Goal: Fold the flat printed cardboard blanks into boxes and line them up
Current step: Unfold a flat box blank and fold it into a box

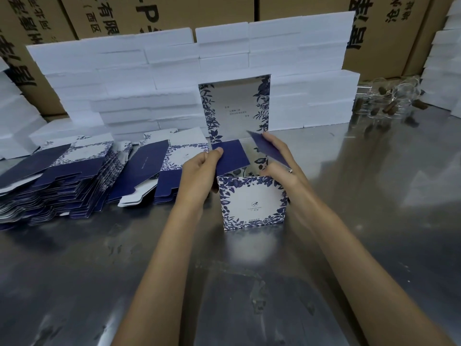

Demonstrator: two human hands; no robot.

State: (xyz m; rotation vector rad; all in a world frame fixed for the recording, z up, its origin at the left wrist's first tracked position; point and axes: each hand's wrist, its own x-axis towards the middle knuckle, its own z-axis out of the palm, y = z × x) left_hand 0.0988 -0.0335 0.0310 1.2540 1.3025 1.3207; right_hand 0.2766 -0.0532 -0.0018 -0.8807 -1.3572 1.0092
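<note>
A blue-and-white floral box [252, 203] stands upright on the steel table [99, 258] in the middle, its lid panel [237, 108] raised at the back. My left hand [199, 171] pinches the dark blue left side flap [232, 158]. My right hand [279, 161] grips the dark blue right side flap [267, 146] at the box's right wall. Both flaps stand above the open top. Fanned stacks of flat printed blanks [62, 176] lie to the left, with a second pile [159, 171] beside my left wrist.
A wall of white foam blocks [149, 83] runs along the back of the table, brown shipping cartons [386, 33] behind it. Clear plastic items with brown pieces [389, 101] lie at the far right. More white blocks [444, 71] stand at the right edge.
</note>
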